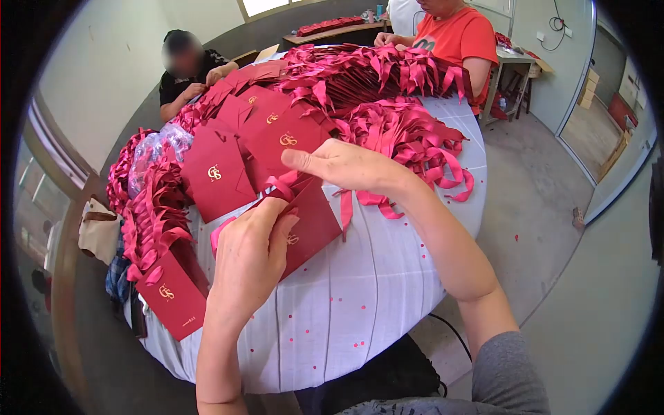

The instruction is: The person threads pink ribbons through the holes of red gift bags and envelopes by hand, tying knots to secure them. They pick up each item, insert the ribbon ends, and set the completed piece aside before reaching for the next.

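In the middle of the head view, a dark red bag (315,225) with a gold logo stands tilted over the white cloth. My left hand (256,242) is closed at its upper left edge, fingers bent around a pink ribbon (280,185). Above the bag's opening is my right hand (339,164), its thumb stretched to the left; its other fingers are mostly hidden, and I cannot make out what they hold. Flat red bags (214,173) with gold logos lie just beyond both hands.
Ribboned bags in a long row (162,207) line the table's left side. Pink ribbons (401,135) pile up at the right, with more bags behind. Clear plastic (155,155) lies at the left. Two people (460,34) sit across the round table (387,277).
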`<state>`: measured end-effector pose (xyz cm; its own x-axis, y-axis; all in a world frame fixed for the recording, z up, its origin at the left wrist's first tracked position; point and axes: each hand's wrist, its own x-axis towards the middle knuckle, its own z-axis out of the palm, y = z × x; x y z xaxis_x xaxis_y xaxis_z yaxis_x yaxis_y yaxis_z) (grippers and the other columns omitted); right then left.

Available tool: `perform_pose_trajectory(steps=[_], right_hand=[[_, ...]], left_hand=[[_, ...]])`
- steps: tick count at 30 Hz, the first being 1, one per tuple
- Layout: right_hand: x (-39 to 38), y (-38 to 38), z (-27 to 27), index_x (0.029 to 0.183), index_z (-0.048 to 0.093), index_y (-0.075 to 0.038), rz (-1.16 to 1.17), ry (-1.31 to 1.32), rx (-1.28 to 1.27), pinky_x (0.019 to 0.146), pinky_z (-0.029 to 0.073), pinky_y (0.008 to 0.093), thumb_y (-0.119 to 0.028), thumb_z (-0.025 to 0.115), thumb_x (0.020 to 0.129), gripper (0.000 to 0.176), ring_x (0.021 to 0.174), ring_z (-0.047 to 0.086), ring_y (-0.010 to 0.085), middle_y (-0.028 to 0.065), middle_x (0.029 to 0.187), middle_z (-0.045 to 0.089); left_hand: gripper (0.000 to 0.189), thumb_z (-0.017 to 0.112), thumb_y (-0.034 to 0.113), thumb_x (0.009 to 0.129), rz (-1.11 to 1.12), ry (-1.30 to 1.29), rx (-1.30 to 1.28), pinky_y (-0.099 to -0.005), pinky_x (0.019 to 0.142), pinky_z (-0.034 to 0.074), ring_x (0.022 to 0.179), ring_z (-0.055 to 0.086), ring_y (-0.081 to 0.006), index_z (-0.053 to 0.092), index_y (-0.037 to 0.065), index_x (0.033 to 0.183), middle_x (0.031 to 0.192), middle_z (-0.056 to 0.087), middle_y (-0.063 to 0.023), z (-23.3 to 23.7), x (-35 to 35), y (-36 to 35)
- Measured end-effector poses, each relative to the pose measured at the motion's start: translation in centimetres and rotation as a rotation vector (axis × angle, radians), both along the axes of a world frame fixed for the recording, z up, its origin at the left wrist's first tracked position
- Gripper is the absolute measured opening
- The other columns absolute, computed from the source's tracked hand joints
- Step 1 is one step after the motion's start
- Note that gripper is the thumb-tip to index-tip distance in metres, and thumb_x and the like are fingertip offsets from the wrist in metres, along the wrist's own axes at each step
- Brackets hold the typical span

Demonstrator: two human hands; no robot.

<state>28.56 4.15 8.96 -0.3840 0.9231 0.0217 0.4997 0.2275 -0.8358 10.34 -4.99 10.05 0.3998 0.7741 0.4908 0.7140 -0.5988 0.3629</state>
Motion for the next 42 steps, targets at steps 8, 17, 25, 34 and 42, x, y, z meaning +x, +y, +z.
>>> perform_pose_trajectory(steps=[8,17,25,34,42], right_hand=[[-1.4,-0.8,-1.0,0.098,0.069,-0.002,0.453,0.748,-0.191,0.088,0.043,0.0256,-0.024,0.068,0.085,0.026,0.096,0.059,0.0107,0.0058,0.098,0.068],[-1.7,-1.0,-0.8,0.106,0.055,-0.002,0.448,1.070,-0.129,0.087,0.047,0.0331,-0.017,0.059,0.091,0.022,0.092,0.065,0.0223,0.0179,0.094,0.067],[-1.3,-0.9,-0.8,0.108,0.055,-0.001,0.437,1.128,-0.079,0.085,0.050,0.0369,-0.015,0.053,0.094,0.020,0.091,0.065,0.0265,0.0186,0.095,0.066],[-0.9,-0.5,-0.3,0.107,0.052,-0.003,0.446,1.348,-0.058,0.094,0.049,0.0434,-0.014,0.047,0.097,0.016,0.105,0.061,0.0339,0.0210,0.109,0.062],[-1.0,-0.3,-0.3,0.121,0.046,0.005,0.438,1.416,-0.134,0.098,0.046,0.0468,-0.015,0.044,0.098,0.031,0.111,0.056,0.0361,0.0233,0.116,0.057]], left_hand=[[0.010,0.060,0.003,0.083,-0.017,-0.025,0.002,-0.0365,0.059,0.046,0.065,0.061,-0.0315,0.056,-0.003,0.091,0.074,0.061,-0.0180,0.1,0.1,0.1],[0.010,0.060,0.004,0.083,-0.023,0.034,0.012,-0.0381,0.059,0.045,0.066,0.060,-0.0338,0.056,-0.002,0.090,0.072,0.060,-0.0191,0.3,-0.2,0.0],[0.011,0.060,0.003,0.082,-0.011,0.044,0.005,-0.0375,0.061,0.046,0.068,0.060,-0.0349,0.056,-0.003,0.090,0.075,0.060,-0.0207,0.3,-0.1,-0.2],[0.007,0.056,0.001,0.083,-0.017,0.052,0.088,-0.0433,0.057,0.042,0.064,0.057,-0.0356,0.054,-0.002,0.090,0.069,0.057,-0.0180,0.1,0.2,-0.2],[0.017,0.052,-0.004,0.082,-0.042,0.083,0.044,-0.0407,0.065,0.046,0.073,0.060,-0.0386,0.056,-0.006,0.099,0.078,0.060,-0.0238,0.6,-0.1,-0.4]])
